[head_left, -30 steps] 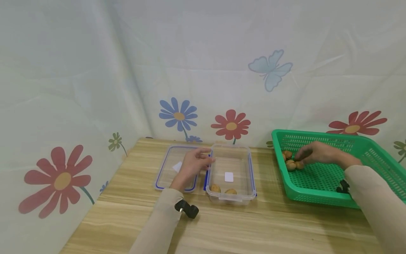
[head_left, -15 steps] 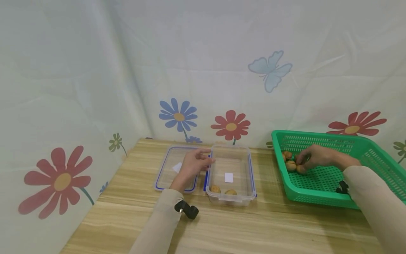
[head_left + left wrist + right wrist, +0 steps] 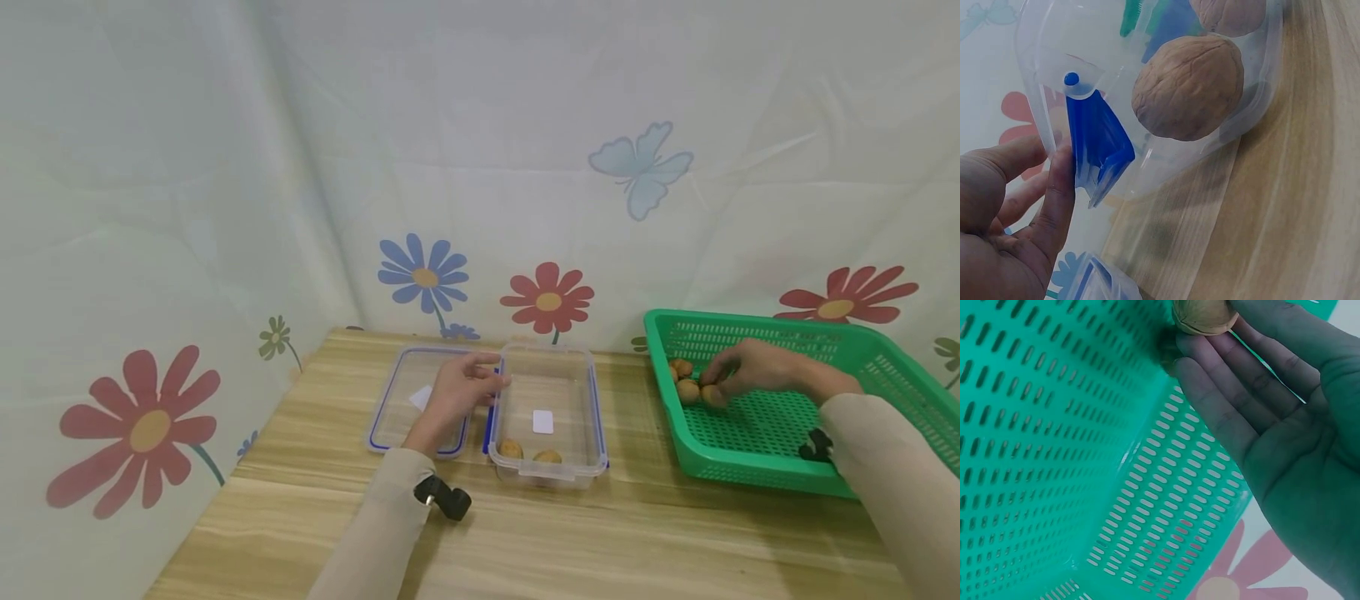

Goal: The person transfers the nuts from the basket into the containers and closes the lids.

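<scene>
My right hand [image 3: 757, 367] reaches into the green basket [image 3: 750, 467], its thumb and fingertips pinching a walnut [image 3: 1204, 315]. Several other walnuts [image 3: 687, 392] sit beside it at the basket's left end. My left hand [image 3: 457, 387] holds the left wall of a clear plastic container [image 3: 551, 471], close to a hanging blue latch [image 3: 1097, 137] in the left wrist view. Inside the container, two walnuts [image 3: 1188, 87] lie at the near end, with a white label [image 3: 542, 422] farther back.
The container's clear lid [image 3: 382, 408], edged in blue and with a white label, lies on the wooden table [image 3: 600, 542] left of the container. A flower-printed curtain [image 3: 480, 167] stands behind the table and on the left.
My right hand has come down slightly onto a walnut in the basket and now pinches it. My left hand stays at the container's wall.
</scene>
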{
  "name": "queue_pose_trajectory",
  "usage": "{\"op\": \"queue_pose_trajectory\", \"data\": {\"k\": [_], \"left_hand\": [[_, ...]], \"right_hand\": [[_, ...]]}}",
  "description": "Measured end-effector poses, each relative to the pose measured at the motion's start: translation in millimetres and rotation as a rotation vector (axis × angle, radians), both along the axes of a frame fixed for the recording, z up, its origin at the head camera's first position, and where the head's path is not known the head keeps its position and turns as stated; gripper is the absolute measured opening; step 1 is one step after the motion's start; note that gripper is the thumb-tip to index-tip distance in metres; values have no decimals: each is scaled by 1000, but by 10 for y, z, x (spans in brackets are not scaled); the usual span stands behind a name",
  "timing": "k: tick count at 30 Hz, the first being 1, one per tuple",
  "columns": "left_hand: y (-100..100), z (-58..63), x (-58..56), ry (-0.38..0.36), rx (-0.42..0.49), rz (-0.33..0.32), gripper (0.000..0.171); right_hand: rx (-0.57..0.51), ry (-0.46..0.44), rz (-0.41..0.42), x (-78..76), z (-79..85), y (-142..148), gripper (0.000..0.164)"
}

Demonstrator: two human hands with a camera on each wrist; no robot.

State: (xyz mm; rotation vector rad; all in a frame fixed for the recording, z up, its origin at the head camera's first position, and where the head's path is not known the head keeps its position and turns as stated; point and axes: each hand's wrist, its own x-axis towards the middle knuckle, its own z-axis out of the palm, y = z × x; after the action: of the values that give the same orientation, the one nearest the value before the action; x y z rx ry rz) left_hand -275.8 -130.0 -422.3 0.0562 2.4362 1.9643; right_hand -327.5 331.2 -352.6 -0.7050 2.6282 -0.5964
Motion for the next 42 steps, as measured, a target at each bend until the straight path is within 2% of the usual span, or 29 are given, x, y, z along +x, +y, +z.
{"op": "queue_pose_trajectory", "data": {"k": [6,22,32,42], "left_hand": [[7,2,9,-7,-12,6,45],[5,21,25,-8,-13,7,45],[0,24,17,3,-3,-1,46],[3,18,20,4,-14,-4,45]], "right_hand": [[-30,11,-13,33,80,-23,24],[-66,120,-53,201,393,-223,28],[-116,223,-64,390,650,-454,33],[-198,252,-84,630,716,-709,28]]}}
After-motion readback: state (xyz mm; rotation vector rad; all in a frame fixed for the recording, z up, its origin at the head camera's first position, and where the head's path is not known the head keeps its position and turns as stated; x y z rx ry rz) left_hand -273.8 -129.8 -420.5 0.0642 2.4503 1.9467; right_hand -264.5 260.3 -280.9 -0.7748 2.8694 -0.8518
